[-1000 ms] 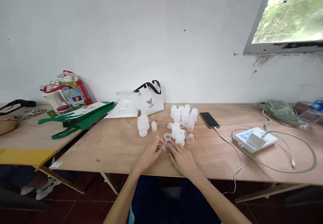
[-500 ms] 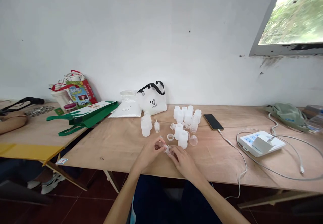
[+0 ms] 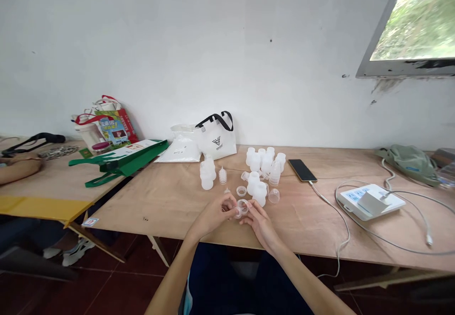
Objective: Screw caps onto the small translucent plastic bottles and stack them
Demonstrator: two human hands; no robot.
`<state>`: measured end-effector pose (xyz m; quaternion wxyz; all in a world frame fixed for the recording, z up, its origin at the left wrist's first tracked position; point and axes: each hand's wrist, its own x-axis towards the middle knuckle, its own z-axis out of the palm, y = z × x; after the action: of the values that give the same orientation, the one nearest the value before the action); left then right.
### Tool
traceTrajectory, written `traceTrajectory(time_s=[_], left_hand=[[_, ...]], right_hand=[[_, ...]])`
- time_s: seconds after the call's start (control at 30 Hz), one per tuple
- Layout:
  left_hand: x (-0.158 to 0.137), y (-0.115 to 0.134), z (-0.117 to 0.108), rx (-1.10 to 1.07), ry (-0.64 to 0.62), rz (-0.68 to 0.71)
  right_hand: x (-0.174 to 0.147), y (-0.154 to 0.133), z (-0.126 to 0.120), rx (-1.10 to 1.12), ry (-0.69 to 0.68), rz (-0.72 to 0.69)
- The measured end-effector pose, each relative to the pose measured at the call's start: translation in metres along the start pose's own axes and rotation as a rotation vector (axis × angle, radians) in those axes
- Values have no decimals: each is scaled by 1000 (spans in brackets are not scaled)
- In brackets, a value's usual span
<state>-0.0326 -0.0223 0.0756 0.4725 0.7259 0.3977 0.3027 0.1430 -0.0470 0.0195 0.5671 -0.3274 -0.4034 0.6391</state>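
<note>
Just above the table's front part, my left hand (image 3: 218, 213) pinches a small translucent plastic piece, partly hidden by the fingers. The fingertips of my right hand (image 3: 261, 222) grip a clear plastic ring (image 3: 243, 205), its round opening facing me and its edge close to my left fingertips. Whether the two pieces are joined, I cannot tell. Behind my hands lie another clear ring (image 3: 241, 191) and a pointed nozzle cap (image 3: 222, 175). White round-bodied bottles (image 3: 260, 193) stand near my right hand. A clear cup-shaped cap (image 3: 274, 195) lies right of them.
More white bottles (image 3: 207, 173) stand at left, others (image 3: 265, 158) farther back. A white bag (image 3: 216, 139) and plastic packet (image 3: 181, 150) rest against the wall. A phone (image 3: 302, 170), cables and a white power strip (image 3: 369, 202) lie at right. Another person's arm (image 3: 21, 167) rests far left.
The clear ring has been raised and tipped so its opening faces me. My right hand has turned, its fingers now more outstretched along the ring's side.
</note>
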Motion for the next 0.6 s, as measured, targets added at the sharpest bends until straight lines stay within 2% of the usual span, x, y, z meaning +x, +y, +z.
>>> traceTrajectory(time_s=[0.1, 0.23, 0.6], left_hand=[[5, -9, 7, 58, 39, -25], [9, -18, 12, 187, 118, -68], [14, -19, 13, 369, 175, -84]], right_hand=[[-2, 0, 1, -69, -44, -8], [-3, 3, 1, -82, -37, -16], [-3, 5, -2, -263, -99, -61]])
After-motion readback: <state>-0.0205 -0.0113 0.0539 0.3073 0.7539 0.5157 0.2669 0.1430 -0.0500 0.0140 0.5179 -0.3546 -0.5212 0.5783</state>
